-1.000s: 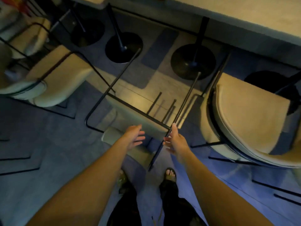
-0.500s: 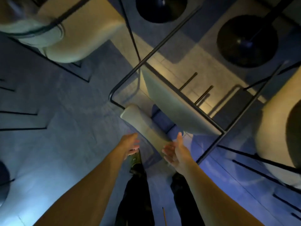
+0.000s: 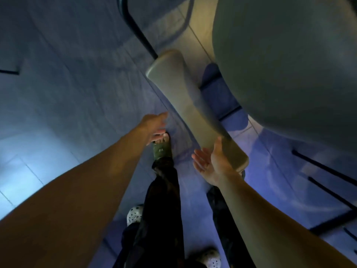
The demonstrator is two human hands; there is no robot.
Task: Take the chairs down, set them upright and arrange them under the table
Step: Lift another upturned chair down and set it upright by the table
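A beige padded chair fills the upper right, its seat (image 3: 286,60) large and close to the camera. Its curved backrest (image 3: 185,105) runs diagonally from upper left to lower right, with a black metal frame tube (image 3: 135,28) above it. My right hand (image 3: 210,161) is open, palm up, with the thumb touching the lower end of the backrest. My left hand (image 3: 154,124) hovers open to the left of the backrest, apart from it. The table is out of view.
Blue-grey carpet floor (image 3: 67,93) lies below. My feet in green sandals (image 3: 161,149) and dark trousers stand under the hands. Another person's dotted white shoes (image 3: 134,214) are at the bottom. Black chair-leg bars (image 3: 324,182) lie at the right.
The view has tilted down and closer to the chair. The backrest has come nearer, and my right hand has moved up against its lower end. My left hand stays open beside it.
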